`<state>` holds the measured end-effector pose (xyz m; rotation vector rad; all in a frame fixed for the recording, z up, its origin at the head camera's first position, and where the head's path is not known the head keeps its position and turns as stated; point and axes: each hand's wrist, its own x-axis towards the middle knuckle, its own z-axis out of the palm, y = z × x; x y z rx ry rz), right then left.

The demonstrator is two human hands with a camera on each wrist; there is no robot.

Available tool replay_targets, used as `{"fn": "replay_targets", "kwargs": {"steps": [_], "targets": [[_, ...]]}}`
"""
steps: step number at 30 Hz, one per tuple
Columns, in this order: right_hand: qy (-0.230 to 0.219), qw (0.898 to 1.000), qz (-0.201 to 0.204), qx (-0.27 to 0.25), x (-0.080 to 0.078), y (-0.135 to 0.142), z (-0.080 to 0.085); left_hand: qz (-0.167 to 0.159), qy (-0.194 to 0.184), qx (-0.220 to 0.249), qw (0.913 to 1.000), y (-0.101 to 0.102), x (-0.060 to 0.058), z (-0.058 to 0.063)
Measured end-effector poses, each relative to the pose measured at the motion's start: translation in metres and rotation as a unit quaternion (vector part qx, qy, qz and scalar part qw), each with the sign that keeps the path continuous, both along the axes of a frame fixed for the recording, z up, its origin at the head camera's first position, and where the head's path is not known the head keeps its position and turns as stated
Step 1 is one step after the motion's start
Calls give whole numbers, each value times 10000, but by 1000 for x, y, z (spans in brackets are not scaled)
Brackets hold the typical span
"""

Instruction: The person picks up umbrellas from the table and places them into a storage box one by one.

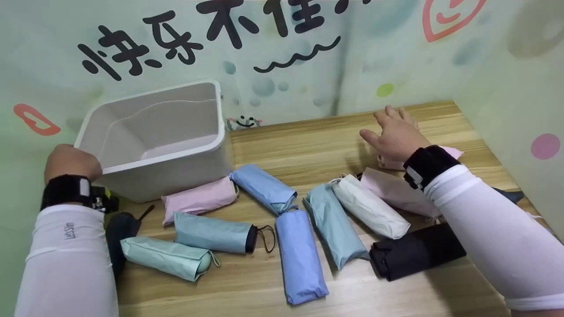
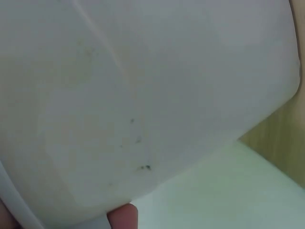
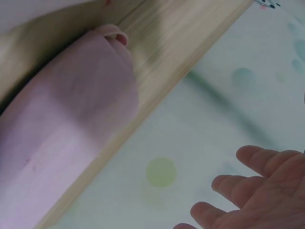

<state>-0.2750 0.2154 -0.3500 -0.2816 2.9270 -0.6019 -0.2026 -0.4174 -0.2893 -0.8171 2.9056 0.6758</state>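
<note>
My left hand (image 1: 72, 165) grips the near left corner of the rim of a light grey plastic bin (image 1: 145, 184), which stands at the back left with its open top showing a bare floor inside. The left wrist view is mostly filled by the bin's wall (image 2: 190, 86), with a fingertip (image 2: 124, 217) at its lower edge. At the back right, my right hand (image 1: 396, 134) is held over a pink folded umbrella (image 3: 81, 105), its fingers spread and holding nothing. Another pink umbrella (image 1: 396, 189) lies just in front, partly behind the right forearm.
Several folded umbrellas lie across the wooden table (image 1: 229, 293): a white one (image 1: 372, 207), a black one (image 1: 414, 253), a periwinkle one (image 1: 301, 257), a mint one (image 1: 163, 257). A pink umbrella (image 1: 200, 199) lies against the bin's front. Printed cloth walls (image 1: 299, 101) border the table.
</note>
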Motion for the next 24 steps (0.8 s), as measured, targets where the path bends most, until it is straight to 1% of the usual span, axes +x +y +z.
{"fn": "replay_targets", "kwargs": {"steps": [2, 6, 9, 12, 15, 17, 20, 24], "targets": [[8, 10000, 3, -7, 0, -1, -1, -46, -2, 40, 10000, 8, -3, 0], [63, 10000, -13, -18, 0, -1, 0, -214, 145, -39, 9997, 22, -7, 0], [81, 10000, -51, -17, 0, -1, 0, -383, 273, -82, 9989, 29, -10, -1], [101, 9999, -60, 6, 0, 0, -1, -540, 439, 25, 9976, 34, -13, -4], [109, 9999, -92, 25, 5, -1, -2, -684, 590, 232, 9956, 38, -15, -6], [103, 9999, -126, 22, 9, -3, -2, -726, 670, 383, 9944, 41, -15, -6], [46, 9999, -142, 25, 16, -9, -3, -745, 805, 481, 9928, 47, -15, -5], [13, 9998, 142, 158, 26, -23, -5, -761, 1138, 499, 9893, 58, -16, -1]]}}
